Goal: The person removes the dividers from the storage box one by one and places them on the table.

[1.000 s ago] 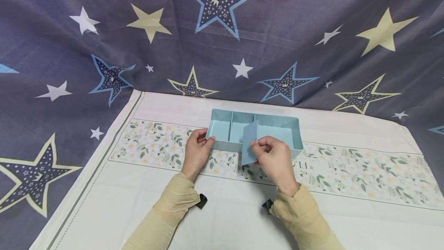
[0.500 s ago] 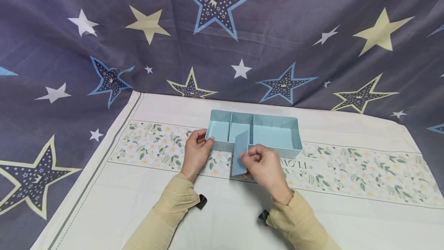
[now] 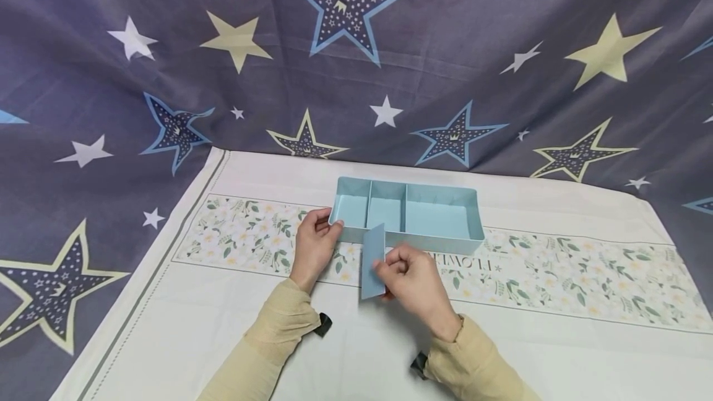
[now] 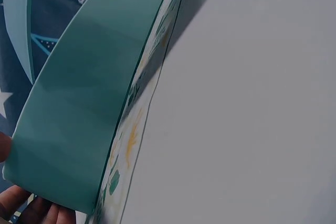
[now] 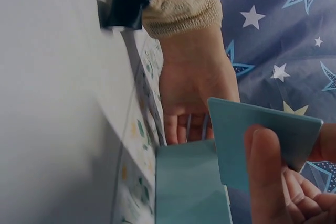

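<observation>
So, the right hand [image 3: 414, 280] has a small blue panel [image 3: 370, 255] pinched between thumb and fingers, held on edge at the near side of the three-compartment box [image 3: 451, 245], which sits on the tablecloth [image 3: 223, 333], partly over its floral band [image 3: 245, 234]. Over on the other side, the left hand [image 3: 316, 246] grips the box's left end, thumb at the near corner. What might spoil it? That panel looks thin and smooth, so a loose pinch could let it swivel or drop. Swing it carelessly and its upper edge could knock the near rim; with only one end held, the box could well slew round. Tough call on whether panel and rim touch, as they overlap from the head camera. Fingers behind the panel are mostly masked there, the left wrist camera catches only bits of its hand and cuts off the box's far end, and the right hand covers some printed lettering [image 3: 468, 263].
</observation>
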{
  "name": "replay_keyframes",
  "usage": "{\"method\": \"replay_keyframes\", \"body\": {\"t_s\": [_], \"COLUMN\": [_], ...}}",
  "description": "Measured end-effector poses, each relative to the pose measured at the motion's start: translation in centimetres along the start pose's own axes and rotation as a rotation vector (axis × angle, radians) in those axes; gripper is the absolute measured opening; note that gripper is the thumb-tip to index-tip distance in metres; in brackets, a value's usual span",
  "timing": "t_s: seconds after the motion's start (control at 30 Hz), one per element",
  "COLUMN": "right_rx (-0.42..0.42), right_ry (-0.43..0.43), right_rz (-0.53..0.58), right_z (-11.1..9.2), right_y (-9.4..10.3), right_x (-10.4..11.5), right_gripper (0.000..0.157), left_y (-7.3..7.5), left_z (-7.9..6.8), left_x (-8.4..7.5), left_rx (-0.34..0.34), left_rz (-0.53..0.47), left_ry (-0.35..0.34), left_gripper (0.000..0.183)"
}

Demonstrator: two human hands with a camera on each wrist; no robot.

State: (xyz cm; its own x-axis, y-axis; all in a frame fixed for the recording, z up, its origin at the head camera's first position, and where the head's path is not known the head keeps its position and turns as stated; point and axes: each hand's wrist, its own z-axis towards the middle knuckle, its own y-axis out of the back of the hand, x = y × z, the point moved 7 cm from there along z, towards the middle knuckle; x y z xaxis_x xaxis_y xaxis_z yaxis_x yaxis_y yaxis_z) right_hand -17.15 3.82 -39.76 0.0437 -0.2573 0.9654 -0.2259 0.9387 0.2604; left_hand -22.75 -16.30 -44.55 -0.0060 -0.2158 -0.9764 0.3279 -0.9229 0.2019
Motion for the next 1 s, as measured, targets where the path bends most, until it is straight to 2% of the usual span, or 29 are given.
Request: {"method": "replay_keyframes", "body": {"t_s": [0.83,1.0], "right_rx": [0.116,0.144], "right_ry": [-0.105,-0.11], "right_rz": [0.152,0.182], "right_z": [-0.9,-1.3], "right_y": [-2.9,-3.0], "right_x": [-2.6,-1.1], "right_gripper": [0.017,0.014], "left_y": [-0.1,-0.1], "left_z": [0.1,0.1], "left_x": [0.2,0.1], "left_rx": [0.0,0.003], "left_rz": [-0.012,-0.022], "left_ry": [0.003,0.001], "left_gripper": [0.038,0.038]}}
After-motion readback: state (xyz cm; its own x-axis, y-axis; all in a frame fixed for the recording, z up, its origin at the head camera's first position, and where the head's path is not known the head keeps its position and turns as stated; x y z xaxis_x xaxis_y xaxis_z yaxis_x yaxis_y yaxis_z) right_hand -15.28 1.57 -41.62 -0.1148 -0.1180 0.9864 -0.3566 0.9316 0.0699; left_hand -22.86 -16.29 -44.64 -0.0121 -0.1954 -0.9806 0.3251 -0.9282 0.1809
